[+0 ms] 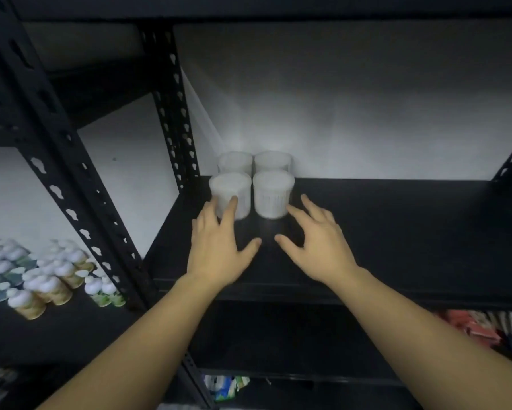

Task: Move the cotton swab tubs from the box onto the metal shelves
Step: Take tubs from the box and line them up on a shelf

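Dark metal shelving [367, 232] stands against a pale wall, and on the shelf's back left corner four cotton swab tubs [250, 184] sit in a tight two-by-two block, upright and touching. The left hand [216, 247] reaches in with straight, spread fingers, its fingertips against the front left tub [234, 192]; it grips nothing. The right hand [316, 247] is likewise spread and empty, fingertips just beside the front right tub [274, 192], though contact cannot be told. The box is not in view. To finish this step well, I would press both front tubs back evenly with flat fingers, low on their walls so neither tips, keeping the block square against the upright post [172, 113]. Bottles [41, 279] fill the neighbouring shelf.
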Tool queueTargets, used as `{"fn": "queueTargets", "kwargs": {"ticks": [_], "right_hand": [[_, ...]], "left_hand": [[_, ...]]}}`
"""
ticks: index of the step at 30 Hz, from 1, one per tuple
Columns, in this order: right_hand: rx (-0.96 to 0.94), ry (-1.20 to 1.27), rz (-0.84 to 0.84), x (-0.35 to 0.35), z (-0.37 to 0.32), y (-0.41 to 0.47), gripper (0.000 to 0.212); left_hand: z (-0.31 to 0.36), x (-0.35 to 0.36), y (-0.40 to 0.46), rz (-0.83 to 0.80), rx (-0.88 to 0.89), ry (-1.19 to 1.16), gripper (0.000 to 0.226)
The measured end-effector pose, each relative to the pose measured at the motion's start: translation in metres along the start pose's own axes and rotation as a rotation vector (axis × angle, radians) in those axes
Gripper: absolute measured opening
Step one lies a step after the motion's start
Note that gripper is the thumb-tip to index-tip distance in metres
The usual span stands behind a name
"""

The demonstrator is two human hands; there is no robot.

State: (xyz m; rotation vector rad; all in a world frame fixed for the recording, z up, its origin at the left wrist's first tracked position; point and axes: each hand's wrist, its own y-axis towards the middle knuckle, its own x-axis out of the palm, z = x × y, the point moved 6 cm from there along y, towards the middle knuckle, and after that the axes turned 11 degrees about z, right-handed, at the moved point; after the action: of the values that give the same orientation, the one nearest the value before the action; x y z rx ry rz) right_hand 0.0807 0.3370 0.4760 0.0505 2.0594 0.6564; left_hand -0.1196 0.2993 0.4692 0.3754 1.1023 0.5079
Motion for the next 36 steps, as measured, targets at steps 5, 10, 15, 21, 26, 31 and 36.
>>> {"fn": "queueTargets", "kwargs": {"ticks": [5, 10, 15, 21, 26, 31, 36], "right_hand": [[0.007, 0.006, 0.015, -0.016, 0.021, -0.069, 0.065], [-0.070, -0.095, 0.063, -0.025, 0.041, -0.140, 0.063], [-0.027, -0.141, -0.023, -0.011, 0.076, -0.209, 0.070], [0.104, -0.169, -0.175, 0.012, 0.138, -0.276, 0.070], [0.168, -0.173, -0.235, 0.023, 0.182, -0.319, 0.071], [0.275, -0.160, -0.328, 0.045, 0.236, -0.381, 0.072], [0.413, -0.173, -0.486, 0.069, 0.281, -0.452, 0.069]], "left_hand": [[0.027, 0.009, -0.073, -0.083, 0.083, 0.054, 0.085], [0.051, 0.015, -0.129, -0.112, 0.125, 0.137, 0.083], [0.067, 0.038, -0.184, -0.180, 0.156, 0.164, 0.087], [0.058, 0.092, -0.245, -0.369, 0.089, 0.183, 0.084], [0.056, 0.131, -0.294, -0.482, 0.074, 0.233, 0.085], [0.060, 0.170, -0.354, -0.588, 0.101, 0.274, 0.086], [0.053, 0.206, -0.418, -0.767, 0.108, 0.284, 0.081]]}}
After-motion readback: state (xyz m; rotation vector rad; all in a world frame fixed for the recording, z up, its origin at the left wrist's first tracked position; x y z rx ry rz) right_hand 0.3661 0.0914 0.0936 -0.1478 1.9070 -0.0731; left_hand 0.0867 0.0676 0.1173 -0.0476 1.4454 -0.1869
